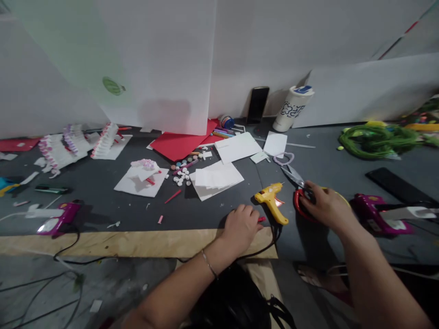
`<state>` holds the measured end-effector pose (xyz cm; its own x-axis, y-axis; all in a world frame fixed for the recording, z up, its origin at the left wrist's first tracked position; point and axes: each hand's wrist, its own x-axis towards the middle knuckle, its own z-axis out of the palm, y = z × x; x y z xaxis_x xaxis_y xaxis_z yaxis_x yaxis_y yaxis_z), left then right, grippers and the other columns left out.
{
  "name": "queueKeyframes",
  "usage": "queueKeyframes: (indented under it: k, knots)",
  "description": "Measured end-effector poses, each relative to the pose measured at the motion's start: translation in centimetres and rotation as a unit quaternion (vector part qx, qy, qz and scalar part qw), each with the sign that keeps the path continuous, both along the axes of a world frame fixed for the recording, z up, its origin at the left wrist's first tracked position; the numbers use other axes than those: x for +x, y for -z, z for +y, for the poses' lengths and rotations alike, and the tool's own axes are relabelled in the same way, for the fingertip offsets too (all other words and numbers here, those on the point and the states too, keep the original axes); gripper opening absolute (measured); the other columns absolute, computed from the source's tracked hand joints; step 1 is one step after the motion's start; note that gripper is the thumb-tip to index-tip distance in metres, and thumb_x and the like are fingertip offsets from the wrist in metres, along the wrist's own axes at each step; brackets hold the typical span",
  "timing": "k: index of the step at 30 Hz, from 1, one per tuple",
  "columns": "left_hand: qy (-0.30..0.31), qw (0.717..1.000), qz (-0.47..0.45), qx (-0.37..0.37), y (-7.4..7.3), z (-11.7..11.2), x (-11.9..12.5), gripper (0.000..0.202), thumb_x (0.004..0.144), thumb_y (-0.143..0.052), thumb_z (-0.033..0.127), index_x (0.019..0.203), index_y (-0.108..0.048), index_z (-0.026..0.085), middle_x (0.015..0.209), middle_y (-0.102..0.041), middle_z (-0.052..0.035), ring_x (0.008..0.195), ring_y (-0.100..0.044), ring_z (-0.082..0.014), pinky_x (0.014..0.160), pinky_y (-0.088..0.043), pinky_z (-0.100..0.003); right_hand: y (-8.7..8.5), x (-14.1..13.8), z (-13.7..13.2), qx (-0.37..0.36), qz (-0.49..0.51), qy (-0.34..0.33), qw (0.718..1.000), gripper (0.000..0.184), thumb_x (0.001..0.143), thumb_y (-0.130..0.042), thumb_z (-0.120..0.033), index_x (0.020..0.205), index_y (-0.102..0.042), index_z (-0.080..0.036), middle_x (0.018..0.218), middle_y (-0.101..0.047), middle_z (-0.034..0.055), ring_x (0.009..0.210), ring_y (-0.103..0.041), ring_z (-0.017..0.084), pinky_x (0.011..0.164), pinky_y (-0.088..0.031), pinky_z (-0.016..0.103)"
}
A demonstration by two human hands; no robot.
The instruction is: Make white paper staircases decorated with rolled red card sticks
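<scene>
My left hand [241, 227] rests near the table's front edge with its fingers curled. A small red piece [261, 219], perhaps a short stick, pokes out by the thumb; the rest of it is hidden. My right hand [325, 208] is closed around the pivot area of a pair of scissors [292, 175], whose blades point away to the upper left. One red handle loop shows under my fingers. Between the two hands lies a yellow hot glue gun [271, 199]. A lilac heart-shaped loop [284, 159] sits just beyond the scissor blades.
White paper sheets [236, 147], red card [181, 144] and small white pieces [181, 177] lie mid-table. A paper model [146, 171] stands left. At the back are a phone [258, 105] and tumbler [292, 109]. Right are green cord [377, 140] and a purple power strip [382, 214].
</scene>
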<state>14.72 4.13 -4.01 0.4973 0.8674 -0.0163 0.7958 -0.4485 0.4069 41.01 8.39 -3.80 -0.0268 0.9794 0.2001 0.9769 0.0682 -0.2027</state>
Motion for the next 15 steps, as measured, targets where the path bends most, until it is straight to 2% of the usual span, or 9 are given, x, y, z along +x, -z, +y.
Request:
queueKeyframes:
  k: [3, 5, 6, 8, 10, 12, 15]
  knots:
    - [-0.018, 0.998, -0.051, -0.024, 0.2, 0.3, -0.5, 0.012, 0.086, -0.066, 0.029, 0.085, -0.065, 0.017, 0.091, -0.065, -0.0080, 0.093, -0.058, -0.0231, 0.070, -0.044, -0.031, -1.0, -1.9, -1.4, 0.031, -0.030, -0.006, 0.999, 0.041, 0.092, -0.044, -0.036, 0.118, -0.064, -0.010, 0.104, -0.064, 0.0226, 0.095, -0.062, 0.035, 0.083, -0.046, 0.048]
    - [-0.056, 0.989, -0.129, -0.054, 0.1, 0.3, -1.3, 0.010, 0.088, -0.064, 0.026, 0.082, -0.065, 0.018, 0.089, -0.066, -0.0056, 0.088, -0.060, -0.0200, 0.072, -0.045, -0.029, -1.7, -4.0, -2.8, 0.060, 0.059, -0.008, 0.996, 0.037, 0.093, -0.042, -0.037, 0.113, -0.066, -0.016, 0.106, -0.065, 0.0180, 0.099, -0.061, 0.031, 0.086, -0.047, 0.046]
    - [-0.076, 0.980, -0.172, -0.071, 0.0, 0.2, -1.8, 0.010, 0.088, -0.063, 0.025, 0.082, -0.065, 0.018, 0.087, -0.067, -0.0041, 0.085, -0.061, -0.0184, 0.072, -0.045, -0.028, -1.9, -5.2, -3.5, 0.060, 0.131, -0.024, 0.989, 0.036, 0.093, -0.043, -0.039, 0.108, -0.067, -0.017, 0.102, -0.066, 0.0154, 0.094, -0.063, 0.028, 0.084, -0.050, 0.042]
    - [-0.100, 0.961, -0.240, -0.092, -0.4, -0.2, -2.6, 0.009, 0.089, -0.060, 0.023, 0.084, -0.066, 0.019, 0.084, -0.069, -0.0015, 0.080, -0.062, -0.0160, 0.072, -0.046, -0.026, -1.9, -7.9, -5.0, 0.002, 0.287, -0.059, 0.956, 0.034, 0.092, -0.047, -0.044, 0.106, -0.068, -0.020, 0.099, -0.069, 0.0108, 0.082, -0.065, 0.021, 0.075, -0.053, 0.033]
    - [-0.103, 0.955, -0.268, -0.070, -0.9, -0.7, -3.2, 0.012, 0.091, -0.056, 0.023, 0.085, -0.066, 0.019, 0.083, -0.070, -0.0008, 0.077, -0.063, -0.0149, 0.071, -0.047, -0.026, -1.6, -10.5, -6.0, -0.076, 0.390, -0.078, 0.914, 0.034, 0.088, -0.056, -0.046, 0.107, -0.068, -0.021, 0.100, -0.071, 0.0086, 0.080, -0.066, 0.019, 0.073, -0.054, 0.030]
    - [-0.094, 0.960, -0.264, -0.008, -1.2, -1.2, -3.8, 0.016, 0.094, -0.053, 0.025, 0.087, -0.067, 0.019, 0.084, -0.070, -0.0019, 0.077, -0.063, -0.0149, 0.072, -0.048, -0.026, -1.0, -12.5, -6.5, -0.120, 0.461, -0.061, 0.877, 0.035, 0.085, -0.059, -0.048, 0.105, -0.069, -0.021, 0.097, -0.073, 0.0079, 0.080, -0.067, 0.019, 0.073, -0.054, 0.029]
    - [-0.079, 0.962, -0.246, 0.090, -1.5, -1.8, -4.5, 0.022, 0.097, -0.048, 0.028, 0.093, -0.068, 0.019, 0.086, -0.072, -0.0047, 0.078, -0.065, -0.0161, 0.073, -0.051, -0.028, -0.5, -14.3, -6.4, -0.142, 0.526, -0.041, 0.838, 0.036, 0.084, -0.060, -0.052, 0.091, -0.070, -0.019, 0.079, -0.071, 0.0051, 0.070, -0.065, 0.017, 0.066, -0.053, 0.027]
